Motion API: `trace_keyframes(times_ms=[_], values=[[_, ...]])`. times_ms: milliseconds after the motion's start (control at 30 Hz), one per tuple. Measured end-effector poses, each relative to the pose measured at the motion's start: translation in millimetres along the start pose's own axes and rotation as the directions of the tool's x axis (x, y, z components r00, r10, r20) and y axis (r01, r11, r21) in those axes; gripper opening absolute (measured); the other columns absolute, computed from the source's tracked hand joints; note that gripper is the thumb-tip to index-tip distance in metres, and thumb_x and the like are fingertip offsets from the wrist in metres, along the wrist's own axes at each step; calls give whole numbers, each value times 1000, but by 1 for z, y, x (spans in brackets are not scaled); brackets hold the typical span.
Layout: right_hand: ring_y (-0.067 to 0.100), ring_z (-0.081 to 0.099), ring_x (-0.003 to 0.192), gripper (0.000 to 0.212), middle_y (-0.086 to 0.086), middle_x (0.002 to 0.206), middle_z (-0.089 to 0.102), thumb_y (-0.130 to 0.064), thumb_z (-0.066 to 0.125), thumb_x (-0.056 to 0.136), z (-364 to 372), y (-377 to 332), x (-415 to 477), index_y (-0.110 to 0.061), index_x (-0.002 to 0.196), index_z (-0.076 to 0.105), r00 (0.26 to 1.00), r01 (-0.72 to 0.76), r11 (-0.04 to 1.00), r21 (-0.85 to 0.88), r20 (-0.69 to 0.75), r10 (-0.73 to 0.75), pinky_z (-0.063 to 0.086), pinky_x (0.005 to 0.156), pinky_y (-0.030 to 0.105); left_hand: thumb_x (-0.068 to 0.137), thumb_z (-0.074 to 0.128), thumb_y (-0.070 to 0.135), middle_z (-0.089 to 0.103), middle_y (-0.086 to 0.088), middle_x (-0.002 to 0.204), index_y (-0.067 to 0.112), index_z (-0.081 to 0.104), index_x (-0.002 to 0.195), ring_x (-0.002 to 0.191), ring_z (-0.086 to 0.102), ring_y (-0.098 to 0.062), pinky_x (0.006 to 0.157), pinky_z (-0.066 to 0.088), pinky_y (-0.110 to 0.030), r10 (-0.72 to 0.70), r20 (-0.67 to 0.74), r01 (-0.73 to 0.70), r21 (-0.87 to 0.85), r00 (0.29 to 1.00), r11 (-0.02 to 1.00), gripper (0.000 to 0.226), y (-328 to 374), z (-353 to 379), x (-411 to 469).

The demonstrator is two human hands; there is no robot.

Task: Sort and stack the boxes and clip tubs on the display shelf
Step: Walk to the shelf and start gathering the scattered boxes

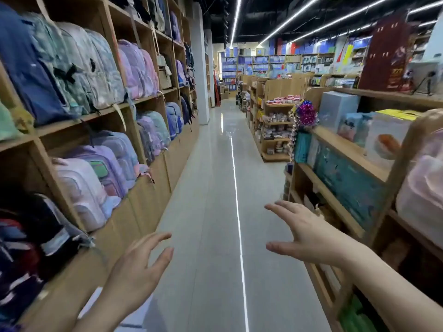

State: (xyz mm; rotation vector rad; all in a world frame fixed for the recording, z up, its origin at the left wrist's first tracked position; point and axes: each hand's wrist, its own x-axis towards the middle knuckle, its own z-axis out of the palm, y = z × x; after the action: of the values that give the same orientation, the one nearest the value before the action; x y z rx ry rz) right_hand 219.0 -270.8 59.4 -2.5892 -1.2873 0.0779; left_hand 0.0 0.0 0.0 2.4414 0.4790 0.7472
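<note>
— Holding nothing, both of them: the left hand (141, 267) and the right hand (309, 233) are reaching out ahead, palms down, fingers spread wide and loosely bent.

— Where are the boxes sitting?

— On the display shelf (335, 142) running along the right side. A pale blue box (335, 109) is standing upright on the upper board, and a white box with a yellow top (386, 140) is sitting just beside it, nearer the camera. Teal boxes (347, 183) are standing on edge on the board below.

— And the tubs?

— Small tubs (275, 119) are lining a farther shelf unit (275, 105) down the aisle; they are too small to tell what they are holding.

— How is the right hand lying against that shelf?

— It is hovering near the front edge of a lower board; I cannot tell whether it is touching.

— What is bounding the left side?

— Wooden shelving (115, 109) is running the length of the aisle, with backpacks (100, 68) bulging past its front edges. The left hand is hanging well apart from it.

— What lies between?

— Pale floor (211, 188) is stretching ahead between the two runs of shelving, with a bright line (236, 188) running along it. A shiny bow (305, 113) is sticking out at the display shelf's far corner.
</note>
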Motion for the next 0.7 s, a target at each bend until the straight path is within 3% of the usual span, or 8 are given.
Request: trace_keyframes(times_ms=[100, 167, 233, 300, 433, 500, 600, 700], values=[[14, -1, 148, 98, -13, 161, -4, -72, 60, 74, 22, 27, 55, -50, 147, -1, 996, -68, 991, 118, 68, 60, 12, 117, 35, 68, 42, 80, 56, 24, 125, 63, 51, 108, 124, 49, -6, 105, 40, -38, -153, 53, 159, -146, 987, 976, 44, -32, 21, 52], [12, -3, 148, 99, -14, 160, -6, -75, 58, 73, 38, 44, 99, -50, 147, -4, 995, -98, 976, 194, 51, 90, 8, 116, 33, 66, 47, 83, 56, 35, 117, 62, 52, 109, 120, 52, -3, 105, 40, -31, -180, 24, 179, -288, 983, 941, 49, -52, 36, 99], [6, 5, 146, 96, -19, 159, 1, -77, 55, 74, 52, 61, 146, -50, 147, 0, 993, -99, 952, 290, -36, 115, 12, 114, 29, 82, 57, 64, 57, 48, 99, 45, 55, 114, 107, 53, 14, 92, 38, -8, -188, -24, 167, -362, 982, 917, 38, -64, 52, 149], [-1, 22, 138, 85, -26, 149, 19, -71, 53, 78, 58, 75, 197, -46, 148, 11, 976, -93, 918, 385, -149, 161, 23, 111, 27, 94, 57, 34, 59, 45, 93, 28, 57, 117, 95, 51, 25, 81, 35, 2, -192, -70, 147, -408, 979, 901, 23, -77, 62, 206], [-5, 53, 110, 56, -16, 129, 55, -54, 51, 87, 51, 96, 300, -33, 138, 44, 900, -94, 826, 556, -307, 309, 45, 85, 14, 75, 50, 60, 65, 31, 102, 39, 64, 103, 109, 60, -10, 97, 47, -39, -215, -135, 129, -468, 967, 874, 38, -110, 76, 328], [-7, 57, 101, 42, -15, 115, 62, -43, 53, 92, 39, 110, 351, -30, 132, 53, 869, -87, 813, 575, -355, 344, 47, 74, 11, 77, 54, 54, 67, 24, 100, 42, 66, 95, 103, 62, -12, 94, 49, -44, -204, -169, 100, -482, 964, 871, 24, -122, 83, 389], [-3, 60, 95, 30, -12, 106, 66, -34, 54, 95, 17, 136, 419, -26, 123, 62, 813, -79, 821, 566, -439, 382, 50, 78, 17, 89, 64, 13, 69, 24, 88, 31, 66, 90, 86, 62, 4, 86, 51, -21, -132, -162, 46, -450, 978, 892, 18, -136, 100, 476], [0, 61, 96, 26, -11, 104, 68, -32, 54, 95, -4, 168, 482, -24, 116, 66, 753, -76, 813, 577, -501, 426, 50, 82, 24, 79, 68, 22, 68, 30, 87, 35, 68, 85, 80, 63, 8, 74, 47, -6, -97, -100, 50, -398, 990, 916, 14, -153, 127, 557]])
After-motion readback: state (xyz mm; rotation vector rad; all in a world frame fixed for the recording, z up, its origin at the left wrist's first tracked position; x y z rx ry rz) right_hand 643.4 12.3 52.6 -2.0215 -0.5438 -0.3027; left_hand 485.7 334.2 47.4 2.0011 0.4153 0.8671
